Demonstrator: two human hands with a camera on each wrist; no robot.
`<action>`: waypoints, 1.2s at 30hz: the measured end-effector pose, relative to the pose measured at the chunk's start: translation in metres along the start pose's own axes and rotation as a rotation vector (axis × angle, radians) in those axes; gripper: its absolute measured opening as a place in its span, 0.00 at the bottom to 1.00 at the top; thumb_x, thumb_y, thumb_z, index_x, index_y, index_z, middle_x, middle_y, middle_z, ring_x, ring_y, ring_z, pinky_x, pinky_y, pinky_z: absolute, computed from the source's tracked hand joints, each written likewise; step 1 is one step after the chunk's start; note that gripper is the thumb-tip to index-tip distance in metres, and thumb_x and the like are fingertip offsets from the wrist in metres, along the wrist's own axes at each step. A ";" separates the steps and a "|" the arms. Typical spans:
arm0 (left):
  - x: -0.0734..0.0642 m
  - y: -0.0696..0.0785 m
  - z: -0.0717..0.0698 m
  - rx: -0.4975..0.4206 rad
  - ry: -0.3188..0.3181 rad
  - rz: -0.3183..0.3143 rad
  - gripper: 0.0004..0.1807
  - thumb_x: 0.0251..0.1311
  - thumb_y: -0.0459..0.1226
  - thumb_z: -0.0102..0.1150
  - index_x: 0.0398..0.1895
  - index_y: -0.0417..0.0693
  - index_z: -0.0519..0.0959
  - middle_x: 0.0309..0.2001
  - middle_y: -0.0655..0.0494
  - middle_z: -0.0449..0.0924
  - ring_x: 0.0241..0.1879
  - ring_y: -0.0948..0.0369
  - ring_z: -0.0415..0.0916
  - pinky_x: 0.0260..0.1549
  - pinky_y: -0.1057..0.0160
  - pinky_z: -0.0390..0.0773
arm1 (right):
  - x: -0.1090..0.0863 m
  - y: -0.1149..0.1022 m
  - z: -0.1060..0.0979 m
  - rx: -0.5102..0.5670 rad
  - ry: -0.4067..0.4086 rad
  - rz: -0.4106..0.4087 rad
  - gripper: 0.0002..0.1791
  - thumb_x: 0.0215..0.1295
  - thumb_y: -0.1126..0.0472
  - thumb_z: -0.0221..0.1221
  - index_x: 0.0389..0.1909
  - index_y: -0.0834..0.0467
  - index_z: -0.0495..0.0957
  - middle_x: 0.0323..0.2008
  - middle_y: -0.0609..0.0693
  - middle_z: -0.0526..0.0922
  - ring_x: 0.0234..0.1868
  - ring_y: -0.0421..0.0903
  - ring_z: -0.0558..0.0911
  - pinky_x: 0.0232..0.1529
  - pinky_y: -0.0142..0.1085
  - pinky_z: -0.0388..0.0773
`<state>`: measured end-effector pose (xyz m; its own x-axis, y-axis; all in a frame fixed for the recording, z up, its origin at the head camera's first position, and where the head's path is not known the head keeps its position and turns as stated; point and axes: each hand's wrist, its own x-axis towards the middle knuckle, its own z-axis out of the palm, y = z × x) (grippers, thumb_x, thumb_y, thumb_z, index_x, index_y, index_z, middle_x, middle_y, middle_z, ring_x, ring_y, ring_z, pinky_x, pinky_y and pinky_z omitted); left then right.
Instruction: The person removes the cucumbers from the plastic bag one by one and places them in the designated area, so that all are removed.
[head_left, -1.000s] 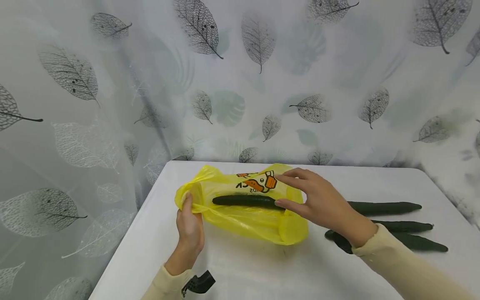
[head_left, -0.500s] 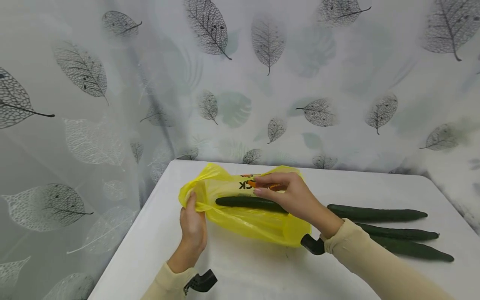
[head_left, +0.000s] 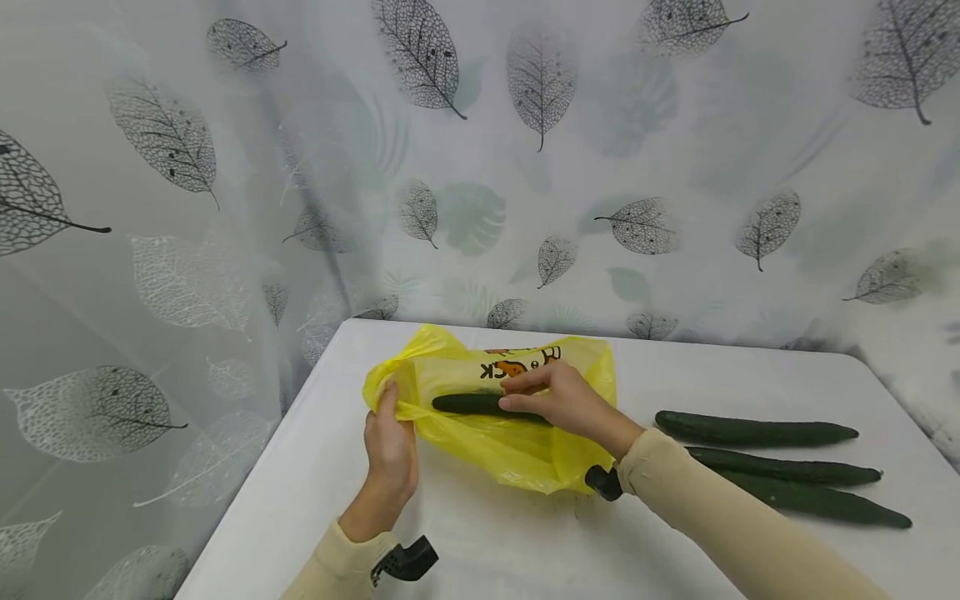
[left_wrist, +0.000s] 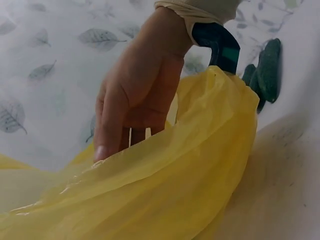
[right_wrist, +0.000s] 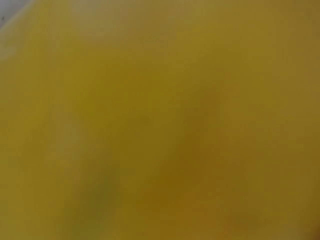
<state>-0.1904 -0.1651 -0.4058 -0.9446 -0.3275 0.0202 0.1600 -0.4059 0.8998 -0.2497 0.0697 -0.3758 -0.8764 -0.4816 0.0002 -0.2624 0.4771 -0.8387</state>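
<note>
A yellow plastic bag (head_left: 487, 450) lies on its side, its printed lettering showing in mirror image. A dark green cucumber (head_left: 465, 404) lies lengthwise within it. My left hand (head_left: 390, 454) grips the bag's left edge, thumb over the rim. My right hand (head_left: 566, 404) reaches in from the right, thumb and fingertips right at the cucumber's middle; I cannot tell whether they grip it. In the left wrist view the right hand (left_wrist: 137, 92) points its fingers down, the yellow film (left_wrist: 165, 185) hiding most fingertips. Blurred yellow film (right_wrist: 150, 110) fills the right wrist view.
Three more cucumbers lie side by side on the white table (head_left: 480, 550), right of the bag: a back one (head_left: 757, 429), a middle one (head_left: 795, 468) and a front one (head_left: 825, 504). A leaf-patterned curtain (head_left: 465, 167) hangs behind and along the left.
My right hand has moved left over the bag and lowered onto the cucumber's middle, uncovering more of the cucumbers on the table. My left hand keeps its hold on the bag.
</note>
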 end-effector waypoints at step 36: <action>-0.004 -0.003 0.000 0.021 -0.022 -0.036 0.24 0.82 0.47 0.33 0.66 0.38 0.62 0.61 0.44 0.65 0.62 0.55 0.63 0.68 0.55 0.59 | 0.035 0.056 0.029 -0.429 0.040 0.093 0.22 0.57 0.60 0.75 0.54 0.56 0.86 0.52 0.53 0.85 0.57 0.53 0.80 0.60 0.47 0.76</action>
<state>-0.1870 -0.1621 -0.4085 -0.9558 -0.2940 -0.0030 0.1198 -0.3990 0.9091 -0.2833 0.0578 -0.4385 -0.9169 -0.3976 -0.0363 -0.3183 0.7830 -0.5345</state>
